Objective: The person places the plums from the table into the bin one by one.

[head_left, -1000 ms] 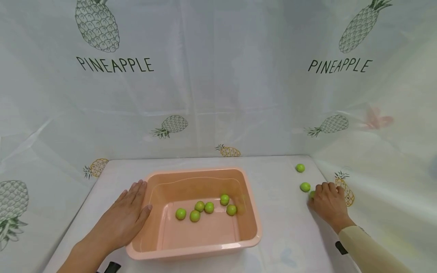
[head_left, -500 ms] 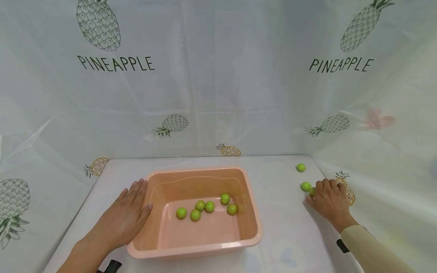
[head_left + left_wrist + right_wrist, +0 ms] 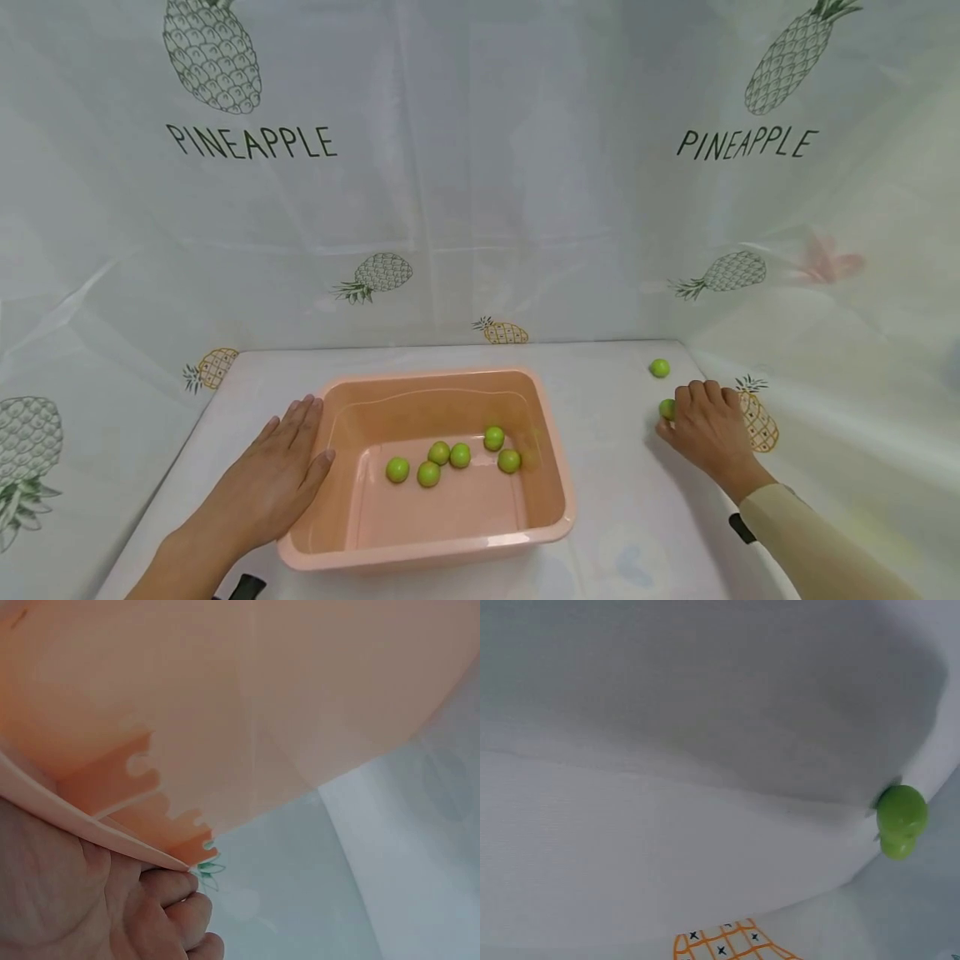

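Note:
My left hand (image 3: 281, 471) rests along the left rim of a peach plastic basin (image 3: 442, 548), fingers straight and together. In the left wrist view, its fingers (image 3: 169, 915) touch the basin's rim (image 3: 97, 836). Several small round green fruits (image 3: 428, 474) lie on the basin floor. Over at the right, my right hand (image 3: 708, 429) is low at the table with curled fingers; a green fruit (image 3: 667, 409) shows at its thumb side, partly covered. The inside of this hand is hidden. Another green fruit (image 3: 660, 368) lies farther back.
The white table (image 3: 600, 450) meets a pineapple-print sheet (image 3: 525, 208) at the back, with a similar sheet on each side. The right sheet (image 3: 847, 400) rises close beside my right hand. In the right wrist view, two green fruits (image 3: 901, 812) overlap at the right.
My right hand has shifted left and slightly back toward the green fruit there. The fruit seen at its fingertips earlier is out of sight. My left hand and the basin stay in place.

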Action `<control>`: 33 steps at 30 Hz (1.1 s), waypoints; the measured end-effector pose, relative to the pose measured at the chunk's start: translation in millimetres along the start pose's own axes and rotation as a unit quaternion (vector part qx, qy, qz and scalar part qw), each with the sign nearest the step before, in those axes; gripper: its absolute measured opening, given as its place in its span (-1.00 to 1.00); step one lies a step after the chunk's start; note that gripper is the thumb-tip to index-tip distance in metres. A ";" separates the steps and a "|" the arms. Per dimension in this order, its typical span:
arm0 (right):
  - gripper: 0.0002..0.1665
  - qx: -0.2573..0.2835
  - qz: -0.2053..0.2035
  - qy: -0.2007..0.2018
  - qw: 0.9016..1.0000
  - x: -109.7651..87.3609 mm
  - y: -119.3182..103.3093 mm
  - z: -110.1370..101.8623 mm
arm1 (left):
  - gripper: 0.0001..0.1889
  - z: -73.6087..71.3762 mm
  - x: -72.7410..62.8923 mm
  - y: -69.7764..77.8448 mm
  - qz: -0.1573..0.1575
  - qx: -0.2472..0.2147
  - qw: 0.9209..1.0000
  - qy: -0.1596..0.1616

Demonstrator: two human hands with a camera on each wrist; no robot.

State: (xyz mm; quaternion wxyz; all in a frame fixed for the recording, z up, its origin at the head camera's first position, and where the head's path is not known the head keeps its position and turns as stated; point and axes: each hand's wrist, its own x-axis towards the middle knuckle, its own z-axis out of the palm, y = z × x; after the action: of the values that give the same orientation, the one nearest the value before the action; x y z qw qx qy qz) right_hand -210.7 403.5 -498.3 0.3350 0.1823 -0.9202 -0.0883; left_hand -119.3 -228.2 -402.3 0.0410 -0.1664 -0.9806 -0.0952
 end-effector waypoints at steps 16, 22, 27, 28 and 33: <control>-0.55 0.001 -0.039 0.060 0.997 31.8 -20.2 -11.9 | -0.23 -0.5 -0.6 -0.8 0.000 0.007 1.000 0.005; -0.55 0.016 -0.053 0.086 0.995 46.4 -33.2 -20.2 | -0.23 -1.1 -0.3 -1.8 0.003 0.007 1.000 0.002; -0.61 0.040 -0.055 0.096 0.993 63.8 -51.8 -30.1 | -0.24 -2.2 -0.3 -1.5 0.005 0.014 1.000 0.006; -0.62 0.042 -0.056 0.094 0.993 67.3 -55.7 -32.5 | -0.24 -2.4 -0.4 -1.3 0.005 0.015 1.000 0.006; -0.64 0.054 -0.063 0.085 0.993 84.7 -74.0 -45.4 | -0.24 -2.7 -0.2 -0.2 0.004 0.025 1.000 0.004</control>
State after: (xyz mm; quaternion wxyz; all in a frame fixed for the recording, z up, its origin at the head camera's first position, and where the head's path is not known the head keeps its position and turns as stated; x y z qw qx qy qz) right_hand -220.8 300.3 -435.4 0.3951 0.2643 -0.8787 -0.0434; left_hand -119.0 -229.0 -399.7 0.0497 -0.1684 -0.9819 -0.0711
